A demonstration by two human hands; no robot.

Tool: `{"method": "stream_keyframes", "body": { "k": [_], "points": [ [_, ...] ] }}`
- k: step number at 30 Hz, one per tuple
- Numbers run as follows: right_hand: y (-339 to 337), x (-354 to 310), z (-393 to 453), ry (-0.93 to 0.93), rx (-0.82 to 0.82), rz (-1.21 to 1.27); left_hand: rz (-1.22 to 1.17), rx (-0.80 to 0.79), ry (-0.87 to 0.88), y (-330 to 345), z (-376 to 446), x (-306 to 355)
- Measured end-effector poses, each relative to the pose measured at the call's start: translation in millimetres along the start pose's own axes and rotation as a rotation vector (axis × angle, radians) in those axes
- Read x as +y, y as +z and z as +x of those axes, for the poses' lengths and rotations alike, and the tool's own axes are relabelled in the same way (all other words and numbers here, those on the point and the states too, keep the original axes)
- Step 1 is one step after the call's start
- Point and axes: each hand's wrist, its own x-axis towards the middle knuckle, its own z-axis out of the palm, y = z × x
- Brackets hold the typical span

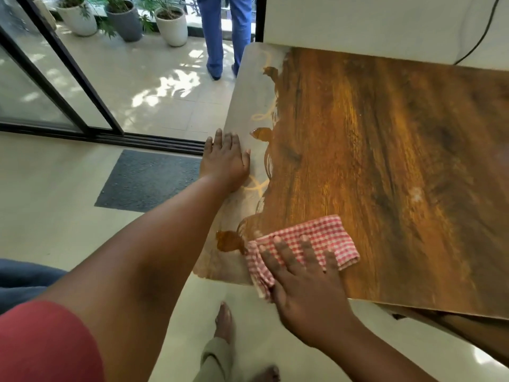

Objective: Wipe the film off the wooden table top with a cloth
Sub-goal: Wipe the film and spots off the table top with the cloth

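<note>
A wooden table top point(371, 150) fills the right of the view, its grain dark and glossy over most of the surface. A dull grey film point(248, 100) covers a strip along its left edge, with finger-drawn loops in it. My left hand point(224, 159) rests flat on that filmy strip, fingers straight. A red-and-white checked cloth point(325, 238) lies on the near left part of the table. My right hand point(300, 274) presses flat on the cloth with fingers spread, right beside the film's ragged border.
A white wall or cabinet point(371, 20) stands at the table's far edge with a black cable point(479, 40). A dark doormat point(148, 180) lies before the sliding door track. A person in blue trousers point(224, 31) stands outside by potted plants point(170, 23). My bare feet point(224, 321) are below.
</note>
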Motion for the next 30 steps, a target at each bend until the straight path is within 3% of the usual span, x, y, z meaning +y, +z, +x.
{"method": "stream_keyframes", "body": {
  "k": [4, 7, 12, 15, 18, 22, 26, 30],
  "points": [
    [-3, 31, -6, 0.151, -0.066, 0.013, -0.035, -0.052, 0.020, 5, -24, -5],
    [-3, 12, 20, 0.237, -0.038, 0.045, -0.111, -0.041, 0.018, 8, -36, -9],
    [11, -29, 18, 0.098, 0.039, 0.037, -0.220, 0.000, -0.034, 11, -45, -20],
    [18, 5, -15, 0.079, 0.058, -0.006, -0.253, 0.032, 0.006, 11, -44, -13],
    [15, 33, -29, 0.216, 0.012, -0.008, -0.241, 0.058, 0.020, 10, -42, -9],
    [4, 11, 8, 0.377, -0.009, 0.038, -0.238, 0.077, 0.023, 12, -44, -10],
    [-1, -39, 34, 0.188, 0.008, 0.060, -0.215, 0.050, 0.037, 10, -44, -8],
    [4, -42, 6, 0.068, 0.026, 0.032, -0.231, 0.062, 0.046, 11, -45, -9]
  ]
}}
